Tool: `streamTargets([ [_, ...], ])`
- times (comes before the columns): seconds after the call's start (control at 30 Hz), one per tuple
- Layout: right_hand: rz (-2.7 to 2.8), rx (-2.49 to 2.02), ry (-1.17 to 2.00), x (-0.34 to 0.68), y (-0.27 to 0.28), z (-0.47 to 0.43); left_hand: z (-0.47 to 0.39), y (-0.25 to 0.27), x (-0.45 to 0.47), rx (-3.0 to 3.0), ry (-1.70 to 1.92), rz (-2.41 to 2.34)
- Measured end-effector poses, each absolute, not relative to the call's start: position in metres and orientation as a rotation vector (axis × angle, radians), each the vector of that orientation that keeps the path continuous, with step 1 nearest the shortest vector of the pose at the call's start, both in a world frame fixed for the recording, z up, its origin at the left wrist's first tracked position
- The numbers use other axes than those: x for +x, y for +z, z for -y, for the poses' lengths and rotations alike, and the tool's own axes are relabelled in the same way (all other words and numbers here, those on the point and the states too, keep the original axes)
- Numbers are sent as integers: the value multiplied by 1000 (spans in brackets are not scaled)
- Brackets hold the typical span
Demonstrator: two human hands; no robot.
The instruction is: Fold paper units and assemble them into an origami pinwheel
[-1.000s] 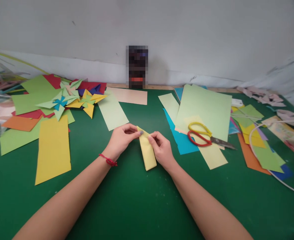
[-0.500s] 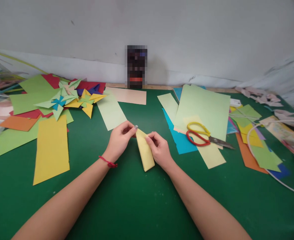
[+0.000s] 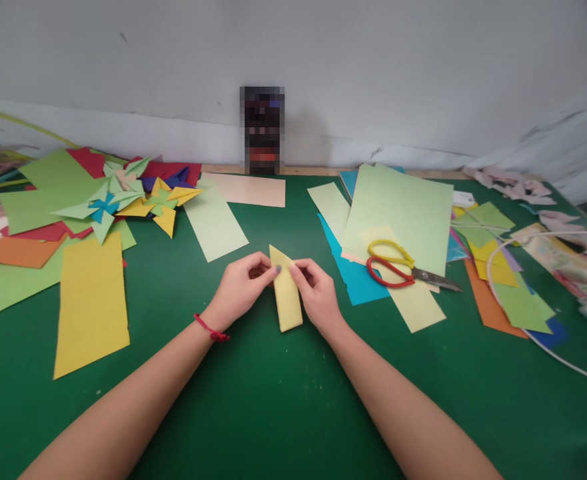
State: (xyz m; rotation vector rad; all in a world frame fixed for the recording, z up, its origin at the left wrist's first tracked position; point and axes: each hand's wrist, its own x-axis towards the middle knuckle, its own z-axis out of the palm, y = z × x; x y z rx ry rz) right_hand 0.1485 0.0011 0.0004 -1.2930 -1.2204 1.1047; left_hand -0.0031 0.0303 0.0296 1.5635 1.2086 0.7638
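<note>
Between my two hands is a folded strip of pale yellow paper [image 3: 287, 303], its slanted, pointed end facing away from me and its squared end toward me. My left hand [image 3: 246, 283], with a red cord bracelet [image 3: 212, 329] at the wrist, pinches the left edge just below the point. On the opposite edge, my right hand [image 3: 316, 292] grips the paper between thumb and curled fingers. Parts of my fingers behind the paper are hidden.
Scissors [image 3: 393, 263] with yellow and red handles lie on paper sheets [image 3: 403, 207] to the right. Folded paper stars [image 3: 160, 200] rest on coloured sheets at left, behind a yellow sheet [image 3: 93, 300]. A blurred dark upright object [image 3: 263, 130] leans against the wall. A white cable [image 3: 496, 280] curves at right.
My left hand has slid from the paper's tip down its left edge, leaving the point exposed. The paper has turned slightly more upright. The whole view has shifted a little.
</note>
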Motion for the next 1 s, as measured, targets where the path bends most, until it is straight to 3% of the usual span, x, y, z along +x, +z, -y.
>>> streamTargets([
  [1.0, 1375, -1344, 1034, 151, 3, 3, -34, 34, -6, 1503, 815, -1234],
])
